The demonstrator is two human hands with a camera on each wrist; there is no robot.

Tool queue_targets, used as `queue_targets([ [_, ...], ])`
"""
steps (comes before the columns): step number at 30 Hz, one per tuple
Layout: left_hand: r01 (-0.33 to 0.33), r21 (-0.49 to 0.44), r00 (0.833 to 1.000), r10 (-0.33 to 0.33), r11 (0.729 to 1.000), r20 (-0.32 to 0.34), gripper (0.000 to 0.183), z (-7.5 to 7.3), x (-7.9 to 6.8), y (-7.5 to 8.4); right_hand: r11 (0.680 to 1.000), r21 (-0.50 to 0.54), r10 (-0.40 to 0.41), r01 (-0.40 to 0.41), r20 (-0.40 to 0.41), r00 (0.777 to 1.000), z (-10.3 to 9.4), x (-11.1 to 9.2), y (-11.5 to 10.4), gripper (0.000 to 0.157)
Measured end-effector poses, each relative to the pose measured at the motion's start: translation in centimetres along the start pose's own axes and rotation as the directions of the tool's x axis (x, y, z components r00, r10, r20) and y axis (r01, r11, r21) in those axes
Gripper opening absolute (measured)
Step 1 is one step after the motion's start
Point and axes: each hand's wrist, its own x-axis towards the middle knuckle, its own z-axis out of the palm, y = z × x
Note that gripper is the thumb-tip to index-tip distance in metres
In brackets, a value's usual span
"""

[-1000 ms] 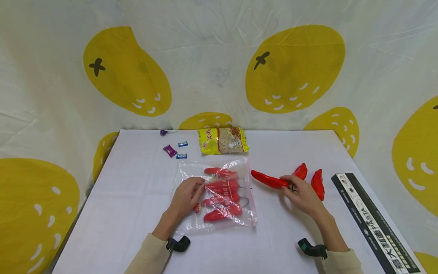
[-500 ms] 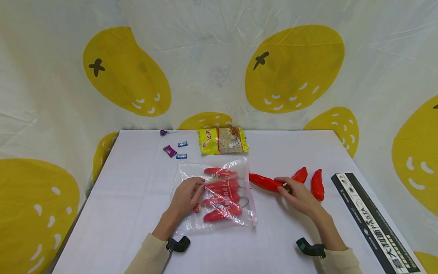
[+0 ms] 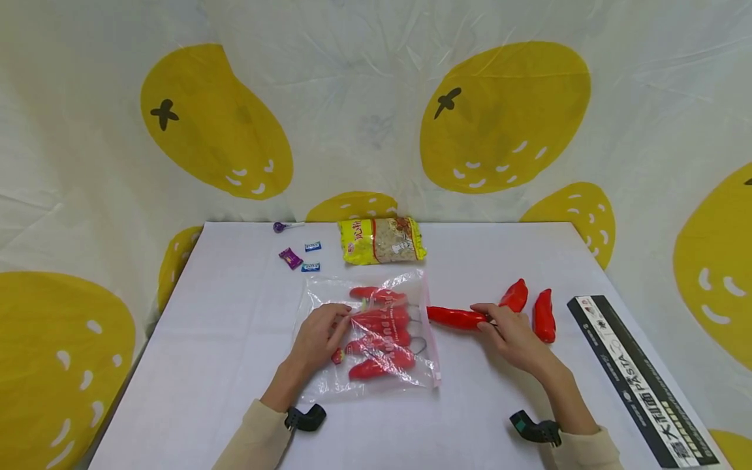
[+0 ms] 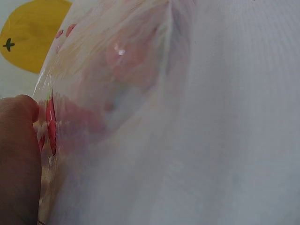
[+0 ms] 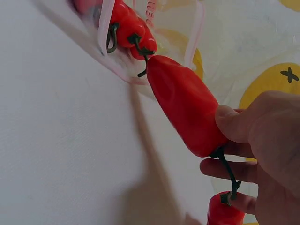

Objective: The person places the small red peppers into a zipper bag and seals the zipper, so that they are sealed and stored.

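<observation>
A clear zip bag [image 3: 320, 385] with pink edges holds several red chili peppers [image 3: 376, 369]. On its left part lies my left hand [image 3: 320, 336], pinching the film between thumb and fingers; the film stands raised beside the thumb in the left wrist view. My right hand [image 3: 511, 333] grips another red chili pepper [image 5: 183, 108] near its stem end, thumb on one side and fingers on the other. That pepper points left, its tip right at the bag's mouth, where the pink strips [image 5: 105, 28] stand apart. Its green stem [image 5: 227, 168] hangs past the fingers.
Two more red peppers [image 3: 544, 316] lie behind and right of my right hand. A black pasta box [image 3: 640, 378] lies along the right edge. At the back are a yellow food packet [image 3: 382, 241], a lollipop [image 3: 280, 227] and several wrapped candies [image 3: 290, 258].
My right hand has shifted slightly left, carrying the pepper's tip to the bag's mouth and turning the pepper more level across the table. My left hand has stayed in place.
</observation>
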Motion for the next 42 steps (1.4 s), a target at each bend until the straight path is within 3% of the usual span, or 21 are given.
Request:
queue_targets([
  [5,-0.001,0.002,1.0,0.001,1.0,0.001,0.027,0.0,0.0,0.0,1.0,-0.03,-0.004,0.003,-0.036,0.999,-0.3,0.0,-0.6,0.047],
  [19,0.02,0.0,1.0,-0.02,1.0,0.019,0.026,0.1,-0.2,-0.1,0.994,0.099,0.035,-0.039,0.046,0.998,0.7,1.9,-1.8,0.044],
  [29,0.006,0.003,1.0,-0.006,1.0,0.002,0.025,0.0,-0.2,0.0,0.982,0.176,0.076,-0.075,0.002,0.997,2.9,4.3,-2.3,0.04],
  [36,0.007,0.003,1.0,-0.007,1.0,0.003,0.026,-0.1,-0.2,0.1,0.98,0.198,0.039,-0.024,-0.074,0.996,3.7,4.9,-3.2,0.054],
  [42,0.005,-0.014,1.0,-0.005,1.0,0.01,0.027,-0.2,-0.1,0.0,0.956,0.292,0.041,-0.011,-0.097,0.994,4.9,5.6,-3.5,0.049],
])
